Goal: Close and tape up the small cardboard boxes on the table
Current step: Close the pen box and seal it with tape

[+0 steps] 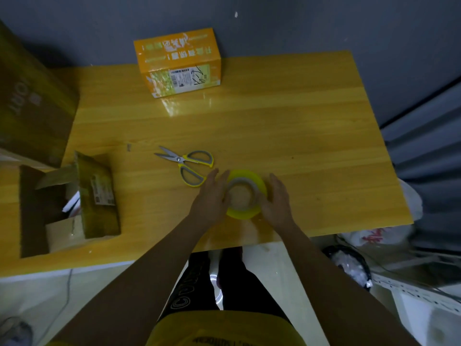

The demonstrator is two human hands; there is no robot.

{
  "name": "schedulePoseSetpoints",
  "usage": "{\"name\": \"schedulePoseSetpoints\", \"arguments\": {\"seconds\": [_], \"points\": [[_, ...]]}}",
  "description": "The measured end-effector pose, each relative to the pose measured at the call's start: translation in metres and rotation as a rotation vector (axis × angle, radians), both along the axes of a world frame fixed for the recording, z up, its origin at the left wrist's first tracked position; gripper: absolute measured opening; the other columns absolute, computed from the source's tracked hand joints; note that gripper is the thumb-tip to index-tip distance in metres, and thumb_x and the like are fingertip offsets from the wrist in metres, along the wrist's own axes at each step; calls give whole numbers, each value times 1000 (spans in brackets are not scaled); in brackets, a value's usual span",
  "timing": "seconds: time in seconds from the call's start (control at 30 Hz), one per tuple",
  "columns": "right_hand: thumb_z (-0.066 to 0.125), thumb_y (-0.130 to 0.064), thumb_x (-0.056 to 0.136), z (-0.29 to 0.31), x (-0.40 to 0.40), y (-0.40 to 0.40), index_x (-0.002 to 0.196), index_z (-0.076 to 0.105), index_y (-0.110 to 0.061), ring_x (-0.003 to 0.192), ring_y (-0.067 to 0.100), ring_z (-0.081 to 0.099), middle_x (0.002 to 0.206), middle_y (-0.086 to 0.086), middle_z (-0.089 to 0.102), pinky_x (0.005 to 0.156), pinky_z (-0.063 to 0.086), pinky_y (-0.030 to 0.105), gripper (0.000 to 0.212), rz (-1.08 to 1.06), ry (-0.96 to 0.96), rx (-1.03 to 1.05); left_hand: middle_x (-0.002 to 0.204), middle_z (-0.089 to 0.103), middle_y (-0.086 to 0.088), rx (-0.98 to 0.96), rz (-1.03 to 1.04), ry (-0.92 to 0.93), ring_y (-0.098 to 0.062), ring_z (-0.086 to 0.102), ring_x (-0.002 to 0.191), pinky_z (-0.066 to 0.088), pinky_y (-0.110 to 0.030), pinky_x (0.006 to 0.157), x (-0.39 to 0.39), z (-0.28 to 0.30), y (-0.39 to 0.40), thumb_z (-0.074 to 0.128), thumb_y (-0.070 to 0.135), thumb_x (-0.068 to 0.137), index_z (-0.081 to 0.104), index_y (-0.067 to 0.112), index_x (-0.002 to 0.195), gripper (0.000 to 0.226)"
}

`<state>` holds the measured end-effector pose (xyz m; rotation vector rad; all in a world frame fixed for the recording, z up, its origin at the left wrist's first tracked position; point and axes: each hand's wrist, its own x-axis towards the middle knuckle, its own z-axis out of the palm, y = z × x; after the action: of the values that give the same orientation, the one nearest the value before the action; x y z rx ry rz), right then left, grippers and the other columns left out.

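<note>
A yellow tape roll (pixel 252 177) with a grey core lies on the wooden table (pixel 299 136) near its front edge. My left hand (pixel 211 197) lies against the roll's left side and my right hand (pixel 277 199) against its right side, fingers fairly straight and pointing away from me. An orange printed box (pixel 177 63) stands shut at the table's far edge, a shipping label on its front. At the left end, a small brown cardboard box (pixel 98 196) sits with its flaps open (pixel 32 211) and white paper showing inside.
Yellow-handled scissors (pixel 185 166) lie partly spread just left of and beyond the roll, close to my left fingertips. A large brown carton (pixel 30 103) stands off the table's left side. Plastic bags (pixel 379 236) and a bin (pixel 349 265) sit on the floor at the right.
</note>
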<state>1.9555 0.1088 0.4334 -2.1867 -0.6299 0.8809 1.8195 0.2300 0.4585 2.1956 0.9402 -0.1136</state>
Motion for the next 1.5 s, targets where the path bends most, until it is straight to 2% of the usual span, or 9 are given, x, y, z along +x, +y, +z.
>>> {"name": "schedulePoseSetpoints", "arguments": {"seconds": [0.3,0.43,0.5,0.6,0.7,0.8,1.23,1.33,1.5], "points": [[52,-25,99,-9,-3,-13,127,59,-11,93,16,57,114,8,64,64,38,10,31,-48,62,71,149,33,-16,-2,-83,144,-31,43,129,42,-40,95,14,-10,1,40,15,101,5,19,154,64],[51,-22,100,-13,-15,-23,126,57,-10,88,17,53,117,17,61,70,42,17,29,-41,26,67,145,41,-16,-165,141,84,-30,45,129,42,-38,94,7,-14,3,54,23,97,15,9,152,69],[51,-23,98,-10,-18,-23,132,51,-9,107,25,49,132,19,51,88,42,34,37,39,-232,-25,133,50,-19,-229,270,12,-31,51,120,44,-39,92,0,-17,0,59,23,95,37,1,138,54],[55,-26,87,-2,-19,-14,122,59,-14,124,29,45,129,9,55,101,32,46,37,381,-640,90,111,56,-20,-258,370,-42,-29,55,100,44,-37,84,-12,-19,-8,53,3,91,51,1,106,16],[54,-37,85,-1,-21,-1,128,54,-15,133,25,39,129,4,54,112,-1,46,49,831,-616,-77,102,55,-20,-294,357,-75,-28,55,95,42,-34,81,-22,-21,-13,51,-10,82,49,2,99,21],[50,-37,91,-6,-28,5,132,51,-15,122,25,48,121,4,57,105,-28,40,46,951,-690,-226,98,59,-13,-282,331,-59,-23,57,93,43,-32,82,-29,-25,-15,63,-2,83,53,2,98,18],[55,-35,96,58,6,33,142,43,-14,134,24,40,145,6,46,112,20,38,53,587,-273,-74,82,47,-8,4,5,-290,-28,46,79,34,-37,69,3,47,32,51,-7,88,51,4,83,12],[59,-35,93,84,10,37,136,51,-15,118,22,53,133,3,55,89,41,29,48,415,-148,68,84,38,-6,134,-30,-267,-22,33,75,29,-41,66,17,75,37,42,-10,88,37,11,84,21],[60,-39,92,123,20,43,104,63,-16,79,19,60,88,0,64,66,45,33,26,348,-182,147,80,34,-4,167,-70,-205,-25,32,69,22,-37,58,29,104,42,39,-9,88,34,12,88,21]]}}
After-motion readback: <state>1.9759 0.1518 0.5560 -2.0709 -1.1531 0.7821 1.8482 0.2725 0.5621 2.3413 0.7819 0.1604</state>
